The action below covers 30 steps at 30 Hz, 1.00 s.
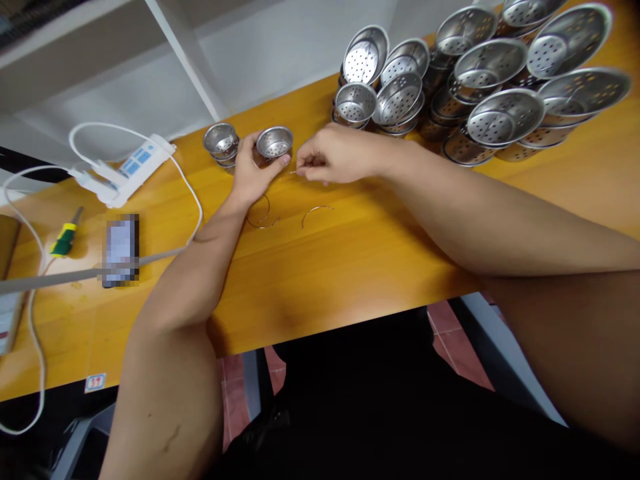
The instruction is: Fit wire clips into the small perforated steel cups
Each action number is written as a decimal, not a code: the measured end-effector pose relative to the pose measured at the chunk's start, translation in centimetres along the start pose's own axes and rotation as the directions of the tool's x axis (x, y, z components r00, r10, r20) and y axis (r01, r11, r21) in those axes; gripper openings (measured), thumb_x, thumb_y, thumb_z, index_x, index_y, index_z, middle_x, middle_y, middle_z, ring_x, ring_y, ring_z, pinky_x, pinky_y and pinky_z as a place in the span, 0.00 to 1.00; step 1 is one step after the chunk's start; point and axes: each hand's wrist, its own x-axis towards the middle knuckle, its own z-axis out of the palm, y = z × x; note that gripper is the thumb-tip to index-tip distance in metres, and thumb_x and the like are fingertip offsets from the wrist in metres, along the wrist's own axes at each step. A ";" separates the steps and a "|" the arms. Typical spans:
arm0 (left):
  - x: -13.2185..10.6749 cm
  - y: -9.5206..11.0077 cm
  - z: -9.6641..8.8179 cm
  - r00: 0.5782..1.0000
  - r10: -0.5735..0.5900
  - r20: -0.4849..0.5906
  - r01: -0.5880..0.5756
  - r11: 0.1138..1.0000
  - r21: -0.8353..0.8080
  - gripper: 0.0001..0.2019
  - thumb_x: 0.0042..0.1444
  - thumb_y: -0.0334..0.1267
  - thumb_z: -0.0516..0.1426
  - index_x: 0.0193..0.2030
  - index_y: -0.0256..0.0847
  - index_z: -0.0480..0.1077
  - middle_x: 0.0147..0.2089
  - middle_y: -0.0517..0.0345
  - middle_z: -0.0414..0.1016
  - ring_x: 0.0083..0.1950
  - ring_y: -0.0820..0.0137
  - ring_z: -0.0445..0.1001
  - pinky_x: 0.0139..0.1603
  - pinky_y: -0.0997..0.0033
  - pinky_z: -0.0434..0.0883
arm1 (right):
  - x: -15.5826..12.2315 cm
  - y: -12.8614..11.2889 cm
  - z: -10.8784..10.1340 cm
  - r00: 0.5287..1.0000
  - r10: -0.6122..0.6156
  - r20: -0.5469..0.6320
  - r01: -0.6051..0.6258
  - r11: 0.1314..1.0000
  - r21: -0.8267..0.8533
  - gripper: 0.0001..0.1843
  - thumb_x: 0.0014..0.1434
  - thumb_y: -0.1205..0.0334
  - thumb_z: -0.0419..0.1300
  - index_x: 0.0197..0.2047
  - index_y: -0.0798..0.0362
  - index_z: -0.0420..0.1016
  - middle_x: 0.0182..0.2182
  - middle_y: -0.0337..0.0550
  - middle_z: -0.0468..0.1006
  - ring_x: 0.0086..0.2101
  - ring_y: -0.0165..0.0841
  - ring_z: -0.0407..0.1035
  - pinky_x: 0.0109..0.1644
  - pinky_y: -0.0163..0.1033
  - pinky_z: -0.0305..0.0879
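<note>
My left hand grips a small perforated steel strainer cup, held just above the yellow wooden table. Right beside it my right hand pinches a thin wire piece, whose tip points toward the cup. Two curved wire handles lie on the table just in front of my hands. A short stack of similar small cups stands to the left of the held cup.
A large heap of steel strainer baskets fills the table's far right. A white power strip with its cable, a green-yellow screwdriver and a phone lie at the left. The table's near edge runs above my lap.
</note>
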 end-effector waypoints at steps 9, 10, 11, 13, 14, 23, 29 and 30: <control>-0.2 -1.7 0.5 0.997 -0.076 0.001 0.074 0.978 -0.193 0.61 0.47 0.94 0.78 0.73 0.53 0.72 0.73 0.43 0.86 0.76 0.43 0.90 0.87 0.32 0.85 | -1.1 -1.4 -2.3 0.988 0.047 -0.145 -0.003 0.957 0.288 0.24 0.77 0.85 0.64 0.64 0.52 0.89 0.31 0.29 0.84 0.25 0.30 0.77 0.37 0.36 0.70; -0.1 -2.1 0.5 0.998 -0.068 -0.002 0.066 0.974 -0.216 0.61 0.46 0.93 0.79 0.73 0.53 0.73 0.73 0.44 0.86 0.77 0.44 0.89 0.87 0.34 0.85 | -0.9 -1.1 -2.3 0.982 0.041 -0.183 0.018 0.951 0.310 0.24 0.76 0.88 0.65 0.61 0.51 0.88 0.30 0.27 0.82 0.23 0.28 0.74 0.34 0.35 0.67; -0.1 -2.4 0.5 0.998 -0.059 -0.002 0.057 0.970 -0.236 0.61 0.46 0.91 0.81 0.73 0.54 0.73 0.73 0.45 0.86 0.78 0.44 0.89 0.88 0.35 0.84 | -0.8 -0.8 -2.2 0.976 0.036 -0.216 0.035 0.947 0.320 0.24 0.75 0.90 0.65 0.57 0.51 0.87 0.28 0.25 0.80 0.22 0.27 0.71 0.32 0.35 0.64; 0.1 -2.9 0.5 0.999 -0.041 0.008 0.042 0.961 -0.274 0.61 0.45 0.89 0.83 0.74 0.54 0.73 0.73 0.45 0.86 0.79 0.44 0.87 0.89 0.37 0.82 | -0.4 -0.2 -2.0 0.964 0.042 -0.261 0.042 0.951 0.308 0.23 0.77 0.91 0.67 0.51 0.49 0.83 0.25 0.24 0.77 0.22 0.26 0.67 0.31 0.36 0.61; 0.2 -3.1 0.5 0.999 -0.033 0.016 0.036 0.955 -0.294 0.61 0.45 0.88 0.83 0.75 0.54 0.73 0.74 0.45 0.85 0.80 0.44 0.87 0.89 0.37 0.82 | -0.3 -0.1 -1.9 0.960 0.051 -0.274 0.033 0.956 0.293 0.22 0.80 0.89 0.68 0.49 0.48 0.82 0.25 0.24 0.77 0.23 0.26 0.67 0.32 0.36 0.61; 0.2 -4.3 0.7 0.997 0.038 0.066 -0.011 0.931 -0.365 0.54 0.53 0.74 0.85 0.78 0.53 0.75 0.76 0.45 0.83 0.85 0.41 0.82 0.92 0.35 0.77 | -0.2 -1.0 -1.4 0.932 0.173 -0.319 -0.094 0.964 0.250 0.23 0.86 0.87 0.63 0.58 0.44 0.79 0.23 0.21 0.78 0.22 0.30 0.69 0.32 0.40 0.63; -0.1 -1.9 0.4 0.994 -0.062 0.091 0.097 0.890 -0.445 0.44 0.55 0.69 0.81 0.73 0.53 0.83 0.71 0.49 0.90 0.75 0.45 0.89 0.84 0.37 0.86 | 0.6 1.2 0.2 0.921 0.163 -0.353 -0.068 0.962 0.266 0.20 0.87 0.84 0.65 0.63 0.46 0.79 0.27 0.24 0.85 0.21 0.31 0.74 0.34 0.41 0.68; -0.2 -1.2 0.3 0.989 -0.087 0.116 0.132 0.869 -0.477 0.43 0.56 0.69 0.81 0.73 0.53 0.83 0.72 0.48 0.91 0.75 0.44 0.89 0.81 0.36 0.88 | 0.8 1.7 0.3 0.923 0.149 -0.355 -0.061 0.967 0.247 0.19 0.87 0.83 0.66 0.62 0.47 0.80 0.28 0.26 0.86 0.23 0.31 0.76 0.35 0.41 0.69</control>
